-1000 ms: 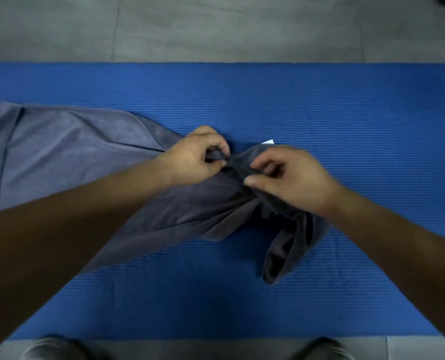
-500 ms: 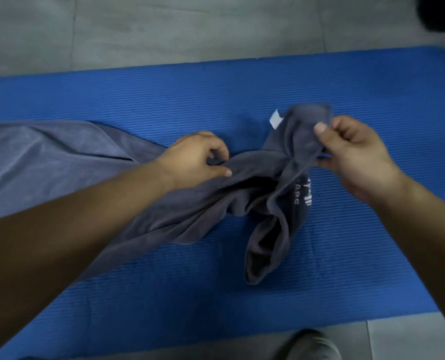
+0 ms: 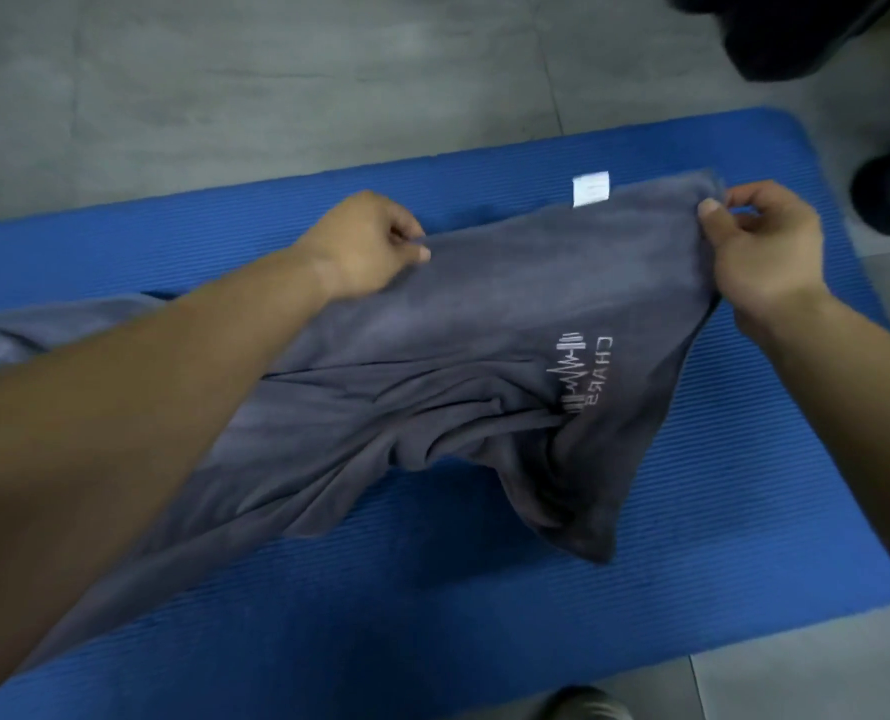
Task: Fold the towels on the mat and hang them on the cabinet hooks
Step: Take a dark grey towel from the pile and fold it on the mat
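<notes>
1. Your left hand (image 3: 364, 241) is curled. Its thumb and fingers pinch the far edge of the grey towel (image 3: 484, 324) partway along its length.
2. Your right hand (image 3: 765, 246) pinches the same edge at the towel's far right corner, with the thumb on top and the fingers curled behind.
3. Between your two hands that edge runs taut and nearly straight, and the cloth just below it is fairly smooth. It cannot be told whether the edge is lifted off the mat (image 3: 484, 626) or resting on it.
4. A white label (image 3: 591, 188) sticks out from the edge, much nearer your right hand than your left.
5. A pale logo (image 3: 580, 374) sits on the right part of the towel, below your right hand. It shows a barbell, a zigzag line and some letters. Its lower end disappears into creases.
6. Closer to you the towel bunches into folds, and one loose corner trails toward the near right onto the mat. The rest of the towel passes under your left forearm and spreads away to the left across the mat.
7. The mat is blue and ribbed, and it lies on a grey floor (image 3: 276, 96). Its rounded far right corner shows beyond your right hand.
8. A dark shoe (image 3: 889, 192) stands on the floor at the right edge, just off the mat. The toe of another shoe (image 3: 583, 704) shows at the bottom edge.
</notes>
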A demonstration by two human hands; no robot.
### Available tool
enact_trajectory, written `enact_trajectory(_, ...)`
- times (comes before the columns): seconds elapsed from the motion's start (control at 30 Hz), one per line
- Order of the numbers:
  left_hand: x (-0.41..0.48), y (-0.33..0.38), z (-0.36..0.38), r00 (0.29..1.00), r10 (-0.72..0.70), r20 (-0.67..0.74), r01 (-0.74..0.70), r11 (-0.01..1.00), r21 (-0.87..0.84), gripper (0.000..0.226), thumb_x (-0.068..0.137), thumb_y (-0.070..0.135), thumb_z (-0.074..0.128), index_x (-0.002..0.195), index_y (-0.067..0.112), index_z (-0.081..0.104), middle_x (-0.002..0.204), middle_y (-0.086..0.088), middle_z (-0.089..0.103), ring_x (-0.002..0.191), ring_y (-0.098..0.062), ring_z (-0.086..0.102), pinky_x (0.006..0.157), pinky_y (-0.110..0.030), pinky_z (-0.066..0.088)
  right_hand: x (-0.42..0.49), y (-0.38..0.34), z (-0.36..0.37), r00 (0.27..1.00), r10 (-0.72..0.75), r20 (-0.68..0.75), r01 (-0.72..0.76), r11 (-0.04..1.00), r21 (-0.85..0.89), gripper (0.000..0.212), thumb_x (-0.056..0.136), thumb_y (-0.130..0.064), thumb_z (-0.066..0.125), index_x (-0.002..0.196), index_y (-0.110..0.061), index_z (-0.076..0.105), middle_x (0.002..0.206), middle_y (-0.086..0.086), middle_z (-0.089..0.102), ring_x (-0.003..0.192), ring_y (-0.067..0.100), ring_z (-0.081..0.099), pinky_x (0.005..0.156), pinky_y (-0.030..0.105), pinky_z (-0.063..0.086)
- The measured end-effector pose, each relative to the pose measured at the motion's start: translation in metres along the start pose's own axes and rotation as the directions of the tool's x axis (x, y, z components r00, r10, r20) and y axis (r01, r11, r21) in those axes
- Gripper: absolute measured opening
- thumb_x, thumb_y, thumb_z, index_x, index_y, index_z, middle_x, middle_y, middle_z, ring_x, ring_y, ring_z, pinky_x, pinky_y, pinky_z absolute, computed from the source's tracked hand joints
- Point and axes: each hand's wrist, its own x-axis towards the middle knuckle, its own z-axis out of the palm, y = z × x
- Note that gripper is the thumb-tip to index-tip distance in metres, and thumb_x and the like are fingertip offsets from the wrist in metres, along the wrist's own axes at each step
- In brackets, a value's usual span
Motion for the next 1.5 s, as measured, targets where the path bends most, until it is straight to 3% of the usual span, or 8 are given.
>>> enact_trajectory(0.23, 0.039, 0.03, 0.035, 0.928, -0.09, -0.362, 0.165, 0.97, 0.18, 0.036, 0.096, 0.029, 0.055, 0.132, 0.026, 0.058, 0.137, -0.009, 0.053, 0.13, -0.032, 0.046, 0.105, -0.045, 0.036, 0.069, 0.024, 0.016, 0.984, 0.175, 0.036, -0.177, 0.983, 0.052, 0.016, 0.093, -0.023, 0.067, 0.109, -0.019, 0.066, 0.091, 0.0, 0.069, 0.075, 0.013, 0.065, 0.08, 0.036, 0.06)
enact_trajectory(0.43, -0.051, 0.034, 0.098, 0.981, 0.025, -0.191, 0.019, 0.974, 0.225, 0.034, 0.094, 0.04, 0.055, 0.124, 0.026, 0.064, 0.134, -0.007, 0.051, 0.126, -0.033, 0.047, 0.106, -0.045, 0.035, -0.007, 0.052, -0.003, 0.988, 0.14, 0.06, -0.1, 0.892, -0.442, 0.037, 0.084, -0.048, 0.072, 0.101, -0.016, 0.064, 0.089, -0.001, 0.064, 0.088, 0.02, 0.062, 0.079, 0.027, 0.047)
enact_trajectory(0.63, -0.111, 0.028, 0.135, 0.996, -0.039, 0.079, 0.013, 0.952, 0.306, 0.056, 0.099, 0.05, 0.048, 0.151, 0.03, 0.041, 0.166, -0.009, 0.016, 0.155, -0.027, 0.008, 0.124, -0.055, 0.006, -0.103, 0.096, -0.021, 0.799, 0.355, 0.486, 0.175, 0.636, -0.752, 0.062, 0.083, -0.072, 0.055, 0.066, -0.013, 0.061, 0.064, 0.001, 0.061, 0.084, 0.031, 0.067, 0.059, 0.028, 0.039)
enact_trajectory(0.77, -0.112, 0.028, 0.136, 0.985, -0.064, 0.159, 0.006, 0.94, 0.342, 0.064, 0.102, 0.054, 0.035, 0.16, 0.031, 0.02, 0.17, -0.005, -0.008, 0.155, -0.02, -0.013, 0.124, -0.057, -0.002, -0.119, 0.105, -0.021, 0.874, 0.333, 0.353, -0.215, 0.918, -0.335, 0.035, 0.083, -0.036, 0.074, 0.062, -0.013, 0.059, 0.065, 0.004, 0.06, 0.068, 0.024, 0.062, 0.065, 0.041, 0.054)
enact_trajectory(0.93, -0.107, 0.042, 0.133, 0.976, -0.124, 0.178, 0.063, 0.946, 0.317, 0.068, 0.1, 0.062, 0.032, 0.16, 0.033, 0.019, 0.17, -0.006, -0.007, 0.156, -0.02, -0.012, 0.124, -0.056, -0.003, -0.123, 0.115, -0.051, 0.8, 0.54, 0.263, -0.598, 0.755, 0.268, 0.028, 0.098, -0.03, 0.062, 0.071, -0.021, 0.058, 0.074, 0.003, 0.063, 0.069, 0.02, 0.062, 0.066, 0.043, 0.055)
enact_trajectory(1.13, -0.112, 0.05, 0.14, 0.972, -0.139, 0.188, 0.053, 0.914, 0.401, 0.077, 0.095, 0.067, 0.038, 0.16, 0.035, 0.012, 0.169, -0.006, -0.012, 0.155, -0.024, -0.017, 0.12, -0.066, -0.001, -0.12, 0.15, -0.098, 0.94, 0.341, 0.001, -0.328, 0.906, -0.267, 0.02, 0.098, -0.037, 0.058, 0.087, -0.02, 0.057, 0.073, -0.002, 0.056, 0.068, 0.019, 0.052, 0.066, 0.029, 0.038)
enact_trajectory(1.33, -0.112, 0.037, 0.154, 0.974, -0.113, 0.198, 0.006, 0.88, 0.475, 0.09, 0.092, 0.073, 0.037, 0.159, 0.035, -0.008, 0.163, -0.003, -0.032, 0.15, -0.028, -0.031, 0.115, -0.073, -0.003, -0.109, 0.15, -0.103, 0.976, 0.212, -0.049, -0.185, 0.693, -0.696, 0.037, 0.094, -0.044, 0.058, 0.115, -0.014, 0.056, 0.116, 0.02, 0.058, 0.109, 0.043, 0.055, 0.082, 0.045, 0.044)
enact_trajectory(1.5, -0.115, 0.029, 0.158, 0.988, -0.069, 0.136, 0.004, 0.902, 0.432, 0.088, 0.091, 0.071, 0.041, 0.16, 0.034, 0.0, 0.166, -0.003, -0.025, 0.153, -0.026, -0.024, 0.116, -0.071, -0.003, -0.12, 0.121, -0.052, 0.923, -0.337, 0.184, 0.373, 0.674, -0.637, 0.031, 0.086, -0.033, 0.058, 0.107, -0.011, 0.064, 0.11, 0.018, 0.059, 0.1, 0.041, 0.055, 0.086, 0.046, 0.045)
